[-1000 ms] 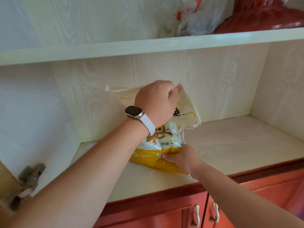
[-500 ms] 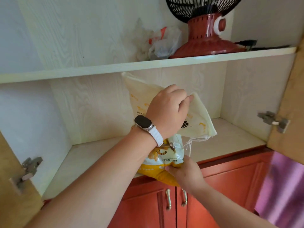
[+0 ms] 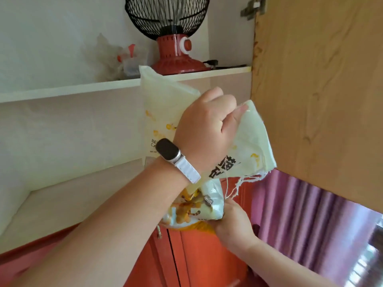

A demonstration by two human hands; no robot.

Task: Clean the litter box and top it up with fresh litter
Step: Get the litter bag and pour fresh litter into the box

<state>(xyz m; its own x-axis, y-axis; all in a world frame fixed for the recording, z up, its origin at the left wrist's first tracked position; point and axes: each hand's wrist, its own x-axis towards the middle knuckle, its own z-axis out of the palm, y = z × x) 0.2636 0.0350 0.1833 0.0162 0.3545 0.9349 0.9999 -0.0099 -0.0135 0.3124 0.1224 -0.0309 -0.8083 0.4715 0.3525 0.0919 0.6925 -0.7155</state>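
Lower shelf (image 3: 68, 195) of the open cupboard: pale wood-grain board, bare where visible, running from the left wall toward the centre. Upper shelf (image 3: 62, 91): carries a crumpled clear plastic bag (image 3: 109, 59) and, to its right, a red-based fan (image 3: 176, 34) with a black wire cage.

Centre: the litter bag (image 3: 165, 112), cream with yellow markings, black lettering and a cartoon cat on its lower part, is held in the air in front of the cupboard, clear of the lower shelf. Its top corner overlaps the edge of the upper shelf in this view; contact cannot be judged. Frayed threads hang from its torn right edge.

Left hand (image 3: 209, 129): closed in a fist around the bag's folded upper part, fingers curled over the fabric. A watch (image 3: 167, 151) with a dark face and white strap sits on that wrist.

Right hand (image 3: 232, 222): cupped beneath the bag's lower end, fingers closed against the underside, supporting it.

Below: red cabinet doors (image 3: 194, 257). Right: the open cupboard door (image 3: 319, 96), wood-toned inner face, with 1 hinge (image 3: 252, 8) at the top. Purple curtain (image 3: 306, 220) visible beneath it.
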